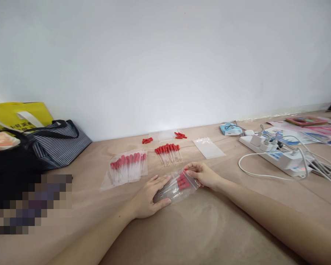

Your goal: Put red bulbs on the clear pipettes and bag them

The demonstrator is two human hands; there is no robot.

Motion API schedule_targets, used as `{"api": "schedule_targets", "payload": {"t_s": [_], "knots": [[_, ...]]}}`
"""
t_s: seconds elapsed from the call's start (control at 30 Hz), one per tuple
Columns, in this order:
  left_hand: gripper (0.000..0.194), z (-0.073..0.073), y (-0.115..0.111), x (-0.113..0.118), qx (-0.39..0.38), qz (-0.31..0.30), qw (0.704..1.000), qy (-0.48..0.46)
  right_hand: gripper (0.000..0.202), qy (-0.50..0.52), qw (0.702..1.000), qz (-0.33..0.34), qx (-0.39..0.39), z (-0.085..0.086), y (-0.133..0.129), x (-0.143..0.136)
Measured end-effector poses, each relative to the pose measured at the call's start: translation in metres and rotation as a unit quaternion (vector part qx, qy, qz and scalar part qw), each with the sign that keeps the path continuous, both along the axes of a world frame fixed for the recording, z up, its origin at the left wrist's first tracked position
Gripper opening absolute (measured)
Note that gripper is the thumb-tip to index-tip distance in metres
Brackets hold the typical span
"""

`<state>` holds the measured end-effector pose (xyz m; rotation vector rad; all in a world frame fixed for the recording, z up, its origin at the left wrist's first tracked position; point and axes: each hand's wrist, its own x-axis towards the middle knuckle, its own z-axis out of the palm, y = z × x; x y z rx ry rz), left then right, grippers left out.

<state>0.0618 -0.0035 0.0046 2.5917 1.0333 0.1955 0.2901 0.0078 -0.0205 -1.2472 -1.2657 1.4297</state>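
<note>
A clear zip bag (pixel 172 192) lies on the table in front of me with several red-bulbed droppers (pixel 183 182) inside, their bulbs toward its right end. My left hand (pixel 150 197) rests over the bag's left end, thumb and fingers spread apart. At the right end, my right hand (pixel 202 175) pinches the bag's edge by a red bulb; its fingertips are partly hidden. Filled bags of red-bulbed droppers (pixel 127 169) lie to the left. Beyond my hands is a row of loose droppers (pixel 168 152).
Red rubber bulbs (pixel 147 140) lie near the wall, with more bulbs (pixel 180 135) to their right. A flat clear bag (pixel 209 148) lies right of centre. A power strip (pixel 276 154) with cables, a blue mask (pixel 230 129) and a striped bag (pixel 63 145) flank the work area.
</note>
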Motion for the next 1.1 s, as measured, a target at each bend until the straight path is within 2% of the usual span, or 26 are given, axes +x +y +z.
{"api": "schedule_targets", "payload": {"t_s": [0.17,0.27,0.43,0.6,0.77,0.87,0.97,1.1], "knots": [[0.058,-0.001,0.001,0.000,0.015,-0.017,1.000,-0.018,0.015,-0.048,0.999,0.000,-0.015,0.000,0.000,-0.005],[0.053,-0.002,0.002,0.000,0.017,-0.037,0.999,-0.018,0.013,-0.093,0.996,-0.008,-0.010,0.000,0.009,0.002],[0.048,-0.002,0.002,-0.001,0.004,-0.046,0.999,0.011,0.006,-0.186,0.974,-0.128,0.029,0.003,0.054,0.015],[0.048,-0.001,0.001,-0.001,0.004,-0.042,0.999,0.005,0.011,-0.249,0.954,-0.166,0.031,0.008,0.106,0.002],[0.048,-0.002,0.000,-0.003,0.002,-0.031,1.000,0.000,0.007,-0.303,0.931,-0.202,0.031,0.012,0.135,-0.015],[0.040,-0.001,-0.001,-0.004,0.003,-0.032,0.999,-0.010,0.002,-0.299,0.929,-0.217,0.020,0.011,0.145,-0.019],[0.038,0.000,-0.001,-0.004,0.002,-0.030,0.999,-0.016,0.006,-0.265,0.936,-0.231,0.009,0.008,0.148,-0.017],[0.042,0.000,-0.001,-0.004,0.006,-0.029,0.999,-0.018,0.010,-0.174,0.955,-0.240,0.013,0.010,0.136,-0.002]]}}
